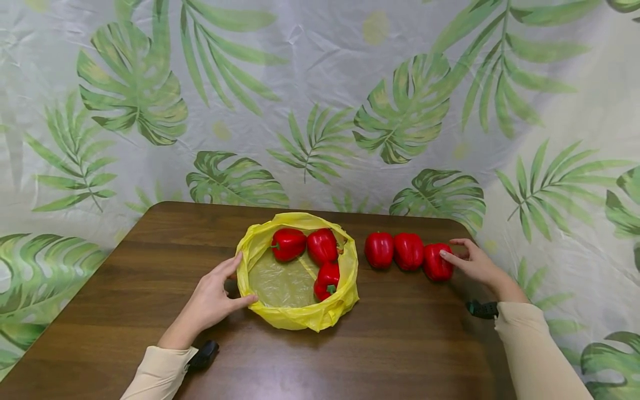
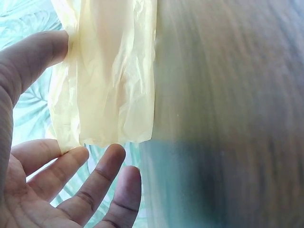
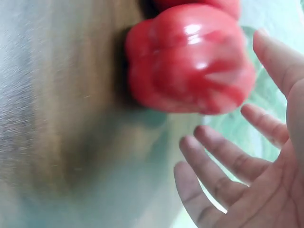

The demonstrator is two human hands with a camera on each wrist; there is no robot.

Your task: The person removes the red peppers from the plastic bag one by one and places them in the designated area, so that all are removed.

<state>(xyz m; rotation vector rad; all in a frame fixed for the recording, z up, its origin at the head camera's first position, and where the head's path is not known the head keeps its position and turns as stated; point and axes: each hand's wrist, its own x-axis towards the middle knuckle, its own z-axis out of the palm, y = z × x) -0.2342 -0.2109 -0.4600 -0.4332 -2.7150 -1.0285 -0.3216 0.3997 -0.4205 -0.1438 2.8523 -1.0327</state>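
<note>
Red peppers (image 1: pixel 408 252) lay right of the frame's lower centre, 3 in a row, with 3 more inside the yellow bag (image 1: pixel 310 319) at lower centre. The left hand (image 1: pixel 212 297), fingers parted, touched the bag's side; the right hand (image 1: pixel 483 269), loosely spread at the rightmost pepper (image 1: pixel 436 264), gripped nothing.

My feed shows glossy, smooth peppers (image 1: pixel 408 251), a bag (image 1: pixel 312 319) of thin, crinkled plastic, a smooth, faintly shiny wood table (image 1: pixel 400 344) and, past its far edge, creased cloth (image 1: pixel 325 72).
</note>
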